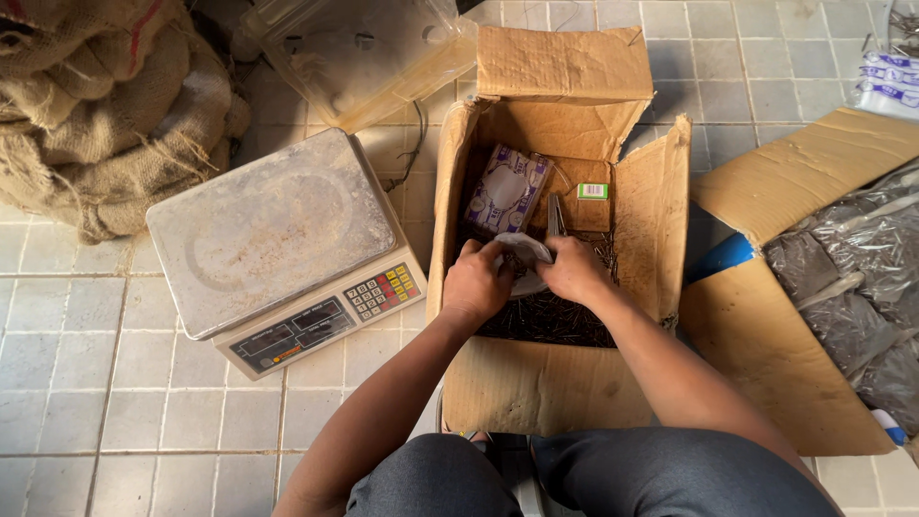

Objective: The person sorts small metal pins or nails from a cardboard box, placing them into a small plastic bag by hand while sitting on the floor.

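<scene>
Inside the cardboard box (560, 383), above its heap of dark nails (550, 316), I see both hands gripping a small pale scoop or bag (525, 251) (I cannot tell which). My left hand (476, 278) curls its fingers (471, 251) on its left edge; my right hand (574, 270) pinches the right edge. It looks light and thin, likely to sag once loaded, so holding it by both edges seems wise. A scale (282, 244) sits left of the box.

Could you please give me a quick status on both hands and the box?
Left hand and right hand both grip a small clear bag inside the open cardboard box. Dark nails underneath. Scale alongside, nothing blocking.
</scene>
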